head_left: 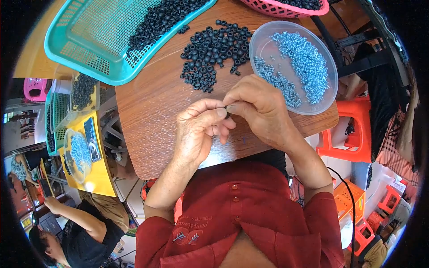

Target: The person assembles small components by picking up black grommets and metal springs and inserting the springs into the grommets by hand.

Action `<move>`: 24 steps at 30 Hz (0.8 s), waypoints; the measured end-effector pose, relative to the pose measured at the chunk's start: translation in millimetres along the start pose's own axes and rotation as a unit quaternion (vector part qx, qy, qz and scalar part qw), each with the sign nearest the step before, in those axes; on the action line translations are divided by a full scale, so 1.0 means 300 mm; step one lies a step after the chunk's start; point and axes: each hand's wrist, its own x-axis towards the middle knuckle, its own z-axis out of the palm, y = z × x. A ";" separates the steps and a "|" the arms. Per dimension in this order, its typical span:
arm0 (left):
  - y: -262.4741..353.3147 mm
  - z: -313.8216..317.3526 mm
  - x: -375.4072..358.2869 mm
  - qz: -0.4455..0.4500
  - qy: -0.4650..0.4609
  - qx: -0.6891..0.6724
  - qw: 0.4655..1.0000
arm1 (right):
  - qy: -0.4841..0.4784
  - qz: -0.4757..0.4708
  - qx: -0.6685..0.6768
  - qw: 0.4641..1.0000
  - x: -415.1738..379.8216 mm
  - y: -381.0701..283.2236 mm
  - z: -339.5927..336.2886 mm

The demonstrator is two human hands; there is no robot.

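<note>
My left hand [193,130] and my right hand [261,109] meet above the near part of the brown table, fingertips touching. The left thumb and fingers are closed round a small black piece [228,115], mostly hidden by the fingers. My right thumb and forefinger are pinched against it; what lies between them is too small to make out. Just beyond the hands is a loose pile of small round black pieces with holes [214,47]. To the right, a clear round plastic tray [263,41] bears many small translucent blue pieces [308,62].
A teal mesh basket [89,73] with more black pieces stands at the far left. Part of a pink basket [286,11] shows at the far edge. Red plastic stools [346,129] stand right. A person [89,223] sits left beside a yellow table [96,172].
</note>
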 end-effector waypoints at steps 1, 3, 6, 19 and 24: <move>-0.002 -0.003 0.003 0.001 0.001 -0.001 1.000 | 0.002 -0.006 -0.001 1.000 -0.004 -0.002 0.002; -0.011 -0.008 0.008 -0.011 0.010 -0.022 1.000 | 0.000 -0.003 -0.005 1.000 -0.013 -0.008 0.006; -0.013 -0.014 0.007 -0.017 0.020 -0.034 0.999 | 0.002 0.003 0.006 1.000 -0.020 -0.010 0.015; -0.029 -0.027 0.009 0.024 0.060 -0.008 0.998 | 0.004 -0.046 -0.090 0.995 -0.042 -0.027 0.060; -0.026 -0.019 0.004 0.010 0.051 0.020 0.998 | 0.037 -0.060 -0.106 0.992 -0.060 -0.002 0.085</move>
